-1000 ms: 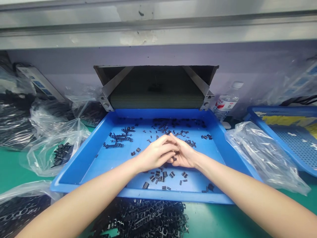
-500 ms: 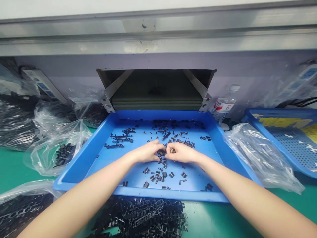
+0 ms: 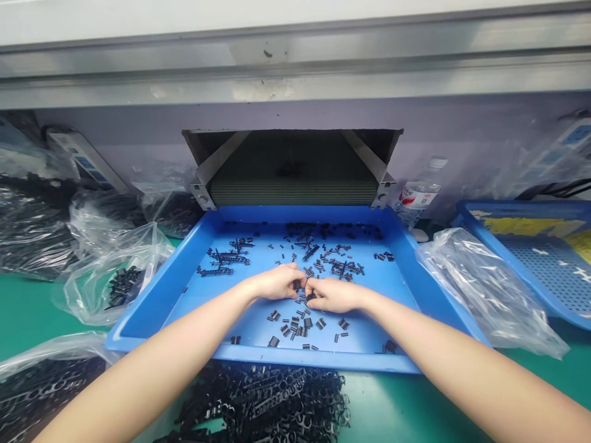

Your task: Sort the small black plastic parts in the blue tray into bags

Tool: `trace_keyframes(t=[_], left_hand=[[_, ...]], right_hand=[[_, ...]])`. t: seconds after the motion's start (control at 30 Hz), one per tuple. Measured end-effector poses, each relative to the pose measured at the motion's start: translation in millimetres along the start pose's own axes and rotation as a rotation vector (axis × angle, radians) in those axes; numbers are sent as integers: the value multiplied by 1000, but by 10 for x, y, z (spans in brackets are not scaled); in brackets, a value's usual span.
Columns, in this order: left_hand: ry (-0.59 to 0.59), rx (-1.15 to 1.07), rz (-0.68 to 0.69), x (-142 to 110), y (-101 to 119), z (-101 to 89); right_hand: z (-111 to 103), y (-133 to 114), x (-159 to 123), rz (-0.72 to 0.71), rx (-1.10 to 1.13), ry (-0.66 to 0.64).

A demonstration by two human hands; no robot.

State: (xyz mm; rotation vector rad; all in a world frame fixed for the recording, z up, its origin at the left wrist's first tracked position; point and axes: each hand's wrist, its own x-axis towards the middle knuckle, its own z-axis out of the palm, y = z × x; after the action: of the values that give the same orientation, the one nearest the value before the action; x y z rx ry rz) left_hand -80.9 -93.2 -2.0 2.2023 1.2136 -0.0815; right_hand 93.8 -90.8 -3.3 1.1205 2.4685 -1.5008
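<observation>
A wide blue tray (image 3: pixel 157 301) lies in front of me, strewn with several small black plastic pieces (image 3: pixel 300 323). My left hand (image 3: pixel 277 283) and my right hand (image 3: pixel 335 294) meet over the middle of the tray, fingers curled and pinched together on small black pieces between the fingertips. A few black sprue frames (image 3: pixel 221 257) lie in the tray's far left part. More loose pieces (image 3: pixel 337 267) are scattered just beyond my hands.
A conveyor outlet (image 3: pixel 293 181) opens onto the tray's far edge. Clear plastic bags (image 3: pixel 115 271) with black parts sit left; another bag (image 3: pixel 484 289) and a second blue tray (image 3: pixel 540 252) sit right. A water bottle (image 3: pixel 418 194) stands behind. A pile of black sprues (image 3: pixel 268 403) lies before the tray.
My hands, pressed together with fingers extended a second ago, have dropped onto the tray floor and curled into pinches on the small pieces. The view shifted slightly downward.
</observation>
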Motion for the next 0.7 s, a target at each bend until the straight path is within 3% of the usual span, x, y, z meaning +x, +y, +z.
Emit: trace_keyframes(t=[0.13, 0.37, 0.53, 0.7], left_hand=[[-2, -42, -24, -16, -27, -42], [-2, -65, -52, -39, -53, -101], [26, -12, -58, -26, -33, -86], [5, 6, -23, -39, 0, -79]], right_hand=[[-99, -14, -44, -26, 334, -28], [-255, -93, -140, -166, 720, 179], [-212, -75, -105, -140, 629, 235], [-109, -45, -32, 6, 242, 298]])
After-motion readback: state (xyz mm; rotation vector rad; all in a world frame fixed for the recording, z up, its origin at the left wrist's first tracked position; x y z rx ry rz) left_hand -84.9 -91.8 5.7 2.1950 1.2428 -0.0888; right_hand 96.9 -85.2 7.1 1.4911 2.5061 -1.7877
